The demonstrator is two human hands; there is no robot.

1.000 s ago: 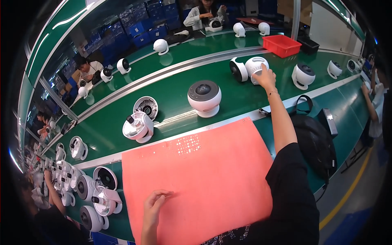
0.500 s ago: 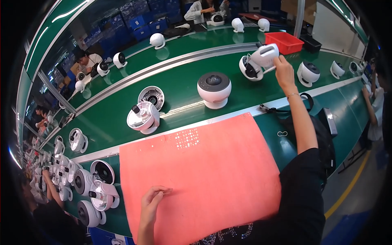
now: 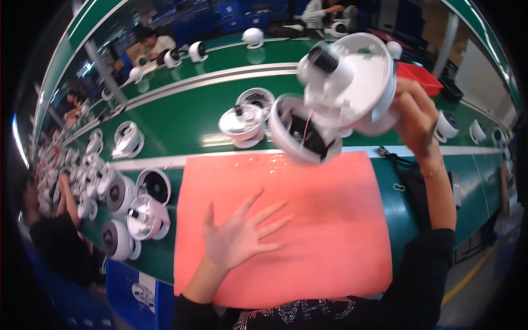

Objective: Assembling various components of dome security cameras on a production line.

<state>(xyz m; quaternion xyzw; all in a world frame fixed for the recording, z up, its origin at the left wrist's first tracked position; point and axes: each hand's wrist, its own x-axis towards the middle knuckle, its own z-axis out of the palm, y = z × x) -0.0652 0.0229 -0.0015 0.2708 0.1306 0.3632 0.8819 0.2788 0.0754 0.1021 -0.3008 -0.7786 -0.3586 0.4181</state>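
Note:
My right hand (image 3: pixel 415 118) grips an opened white camera housing (image 3: pixel 366 82) by its side, up over the far edge of the pink mat (image 3: pixel 286 242). A black lens barrel (image 3: pixel 323 58) stands out of its white inner plate. From it hangs a round white shell (image 3: pixel 281 140) with a dark inside, and thin wires show between the two parts. The hanging part is a little blurred. My left hand (image 3: pixel 236 236) is above the mat, palm up with fingers spread, and holds nothing. Small shiny pieces (image 3: pixel 280 169) lie along the mat's far side, partly hidden.
Another opened camera housing (image 3: pixel 242 124) stands on the green conveyor (image 3: pixel 187 115) ahead. Several housings crowd the left, near an opened one (image 3: pixel 148 217) beside the mat. At right are a dark bag (image 3: pixel 412 187) and a red bin (image 3: pixel 421 77). Co-workers sit across and at both sides.
My right hand has brought the opened camera housing from the conveyor in toward me, with its shell dangling. The left hand has turned up and spread its fingers. The view has shifted.

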